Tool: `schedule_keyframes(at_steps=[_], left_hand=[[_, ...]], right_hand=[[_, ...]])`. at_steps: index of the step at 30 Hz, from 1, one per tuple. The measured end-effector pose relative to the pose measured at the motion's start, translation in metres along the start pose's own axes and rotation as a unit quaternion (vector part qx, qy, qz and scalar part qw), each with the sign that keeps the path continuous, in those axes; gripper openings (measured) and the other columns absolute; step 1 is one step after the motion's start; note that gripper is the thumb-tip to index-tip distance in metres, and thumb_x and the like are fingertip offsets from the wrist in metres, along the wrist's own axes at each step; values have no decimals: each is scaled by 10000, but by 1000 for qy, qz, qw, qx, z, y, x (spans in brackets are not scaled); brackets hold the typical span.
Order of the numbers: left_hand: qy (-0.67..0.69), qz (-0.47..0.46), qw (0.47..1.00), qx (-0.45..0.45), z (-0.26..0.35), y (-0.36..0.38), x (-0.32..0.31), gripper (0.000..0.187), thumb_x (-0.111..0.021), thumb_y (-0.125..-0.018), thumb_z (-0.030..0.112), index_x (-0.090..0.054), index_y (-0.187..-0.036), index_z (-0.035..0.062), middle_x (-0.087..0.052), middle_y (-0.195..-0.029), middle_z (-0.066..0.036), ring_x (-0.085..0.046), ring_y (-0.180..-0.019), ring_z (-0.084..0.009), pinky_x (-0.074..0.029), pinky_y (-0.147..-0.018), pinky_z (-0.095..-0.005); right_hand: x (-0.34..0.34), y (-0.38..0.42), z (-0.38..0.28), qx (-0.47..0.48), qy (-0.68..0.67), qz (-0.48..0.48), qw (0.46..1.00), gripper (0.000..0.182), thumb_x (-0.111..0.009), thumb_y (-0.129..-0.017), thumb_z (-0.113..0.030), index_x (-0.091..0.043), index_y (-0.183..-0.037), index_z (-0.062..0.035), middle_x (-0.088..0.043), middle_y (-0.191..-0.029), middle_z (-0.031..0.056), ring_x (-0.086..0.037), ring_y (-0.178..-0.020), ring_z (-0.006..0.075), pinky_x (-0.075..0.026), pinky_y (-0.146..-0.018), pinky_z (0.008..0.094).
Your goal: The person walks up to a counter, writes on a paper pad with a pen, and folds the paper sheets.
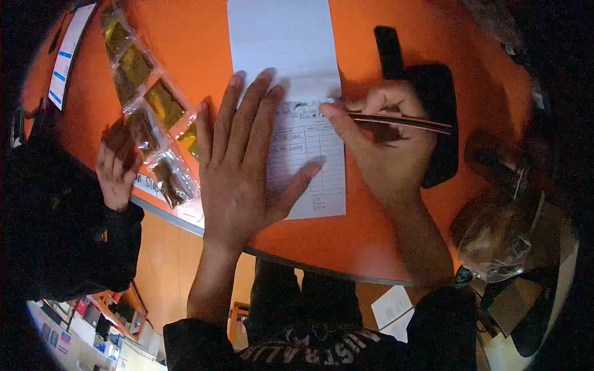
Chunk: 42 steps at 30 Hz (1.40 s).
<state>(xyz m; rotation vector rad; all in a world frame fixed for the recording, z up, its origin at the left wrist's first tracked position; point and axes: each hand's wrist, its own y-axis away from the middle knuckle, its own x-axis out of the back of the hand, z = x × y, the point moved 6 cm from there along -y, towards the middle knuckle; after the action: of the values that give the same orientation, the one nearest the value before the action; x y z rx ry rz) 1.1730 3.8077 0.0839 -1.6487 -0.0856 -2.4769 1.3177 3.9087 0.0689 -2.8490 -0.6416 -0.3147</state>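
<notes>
A receipt-style form with ruled columns and handwriting lies on the orange table, its blank upper leaf turned up above it. Across the form's left side my left hand rests flat, fingers spread and covering part of the writing. My right hand grips a slim dark pen with reddish stripes. Its fingertips are at the handwritten lines near the form's top; the pen's tip is hidden by the fingers. Beside the right hand lies a black pouch, partly covered by it.
Left of the form runs a strip of clear packets with brown and yellowish contents. Another person's hand touches its lower left edge. A lit screen stands at upper left. A clear plastic bag is at the right edge of the orange table.
</notes>
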Motion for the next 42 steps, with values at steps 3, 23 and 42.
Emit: schedule_keyframes(at_steps=[3,23,42], left_hand=[[3,10,1000,-8,-2,1,-1,893,-791,-745,462,-431,-1468,83,-400,-1556,-111,-288,-1482,-331,-158,-1197,-560],[8,3,1000,-1,-1,-1,-1,888,-795,-744,464,-437,-1461,80,-404,-1553,-112,-302,-1475,-333,-160,-1195,-565],[18,9,1000,-6,-3,1,-2,869,-795,-749,460,-452,-1450,79,-424,-1537,-114,-312,-1470,-339,-168,-1191,-563]], right_hand=[[2,1,3,12,45,-1,999,360,-778,-775,128,-487,-892,-49,-628,-838,43,-699,-859,134,-599,-767,269],[5,1,0,61,84,27,994,341,-823,-759,38,-512,-842,-72,-607,-777,38,-611,-736,115,-502,-650,248],[0,2,2,37,38,-6,999,360,-852,-746,14,-513,-824,-80,-621,-796,31,-650,-758,113,-537,-680,258]])
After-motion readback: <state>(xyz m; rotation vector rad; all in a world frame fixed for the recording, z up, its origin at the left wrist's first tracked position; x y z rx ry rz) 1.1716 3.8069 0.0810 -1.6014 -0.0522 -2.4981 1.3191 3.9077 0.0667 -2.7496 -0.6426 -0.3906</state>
